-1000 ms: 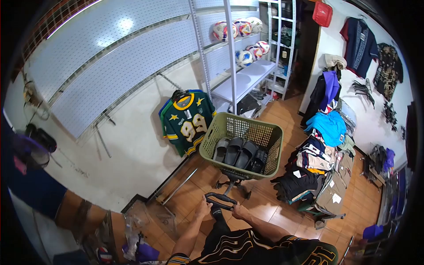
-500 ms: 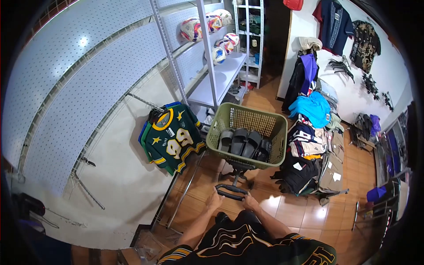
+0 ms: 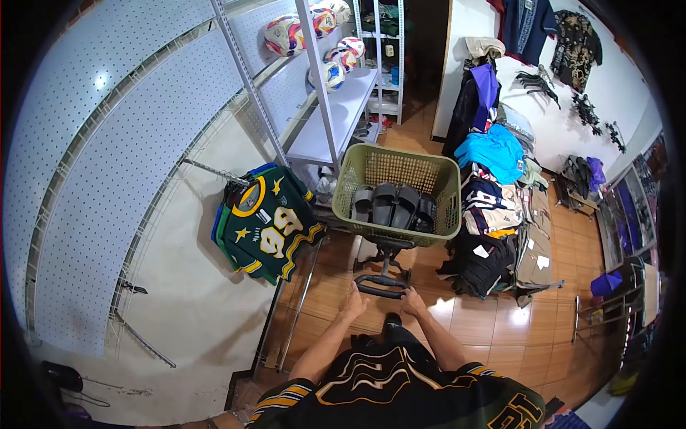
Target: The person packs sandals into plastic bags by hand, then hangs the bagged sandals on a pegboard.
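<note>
Presently both my hands are closed on the black handle (image 3: pixel 381 292): left hand (image 3: pixel 354 304) wrapped at its left end, right hand (image 3: pixel 412 302) at its right end, forearms stretched out ahead of me. Clock read from the handle, 12 being straight ahead. At 12, just beyond the handle, the green basket (image 3: pixel 400 234) sits upright on a wheeled frame (image 3: pixel 386 259). Inside it, dark sandals (image 3: pixel 384 206) lie side by side; four show, the rightmost partly shaded. At 10, a green-and-yellow jersey (image 3: pixel 266 229) numbered 99 hangs from a wall rod. At 11, a white shelf (image 3: pixel 354 107), balls (image 3: pixel 284 36) on the level above. At 2, near the basket's right side, heaped clothes (image 3: pixel 493 207), a bright blue shirt (image 3: pixel 493 156) toward the far end. Tiled floor (image 3: pixel 475 325) underfoot.
</note>
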`<state>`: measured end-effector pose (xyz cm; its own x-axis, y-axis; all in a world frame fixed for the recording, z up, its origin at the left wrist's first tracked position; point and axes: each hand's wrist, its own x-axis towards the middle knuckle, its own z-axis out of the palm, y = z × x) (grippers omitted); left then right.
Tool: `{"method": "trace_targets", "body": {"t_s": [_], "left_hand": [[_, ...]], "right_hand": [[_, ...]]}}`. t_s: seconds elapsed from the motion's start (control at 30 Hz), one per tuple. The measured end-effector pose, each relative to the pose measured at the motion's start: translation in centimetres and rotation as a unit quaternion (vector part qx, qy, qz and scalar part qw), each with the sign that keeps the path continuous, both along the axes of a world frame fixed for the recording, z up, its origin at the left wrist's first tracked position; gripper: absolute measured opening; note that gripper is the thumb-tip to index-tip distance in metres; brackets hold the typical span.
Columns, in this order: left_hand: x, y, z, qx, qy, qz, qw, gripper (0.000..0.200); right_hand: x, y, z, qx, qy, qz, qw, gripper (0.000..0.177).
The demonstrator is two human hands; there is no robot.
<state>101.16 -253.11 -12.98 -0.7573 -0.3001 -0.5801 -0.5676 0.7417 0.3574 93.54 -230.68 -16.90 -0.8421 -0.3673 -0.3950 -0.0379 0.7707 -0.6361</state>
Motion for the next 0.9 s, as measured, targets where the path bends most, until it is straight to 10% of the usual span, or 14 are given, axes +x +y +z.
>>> {"method": "trace_targets", "body": {"t_s": [0.9], "left_hand": [[4.2,1.9,-1.8,0.018,0.15,-0.003,0.989,0.105]], "right_hand": [[2.3,2.3,-1.3,-0.059,0.108,-0.003,0.992,0.037]]}}
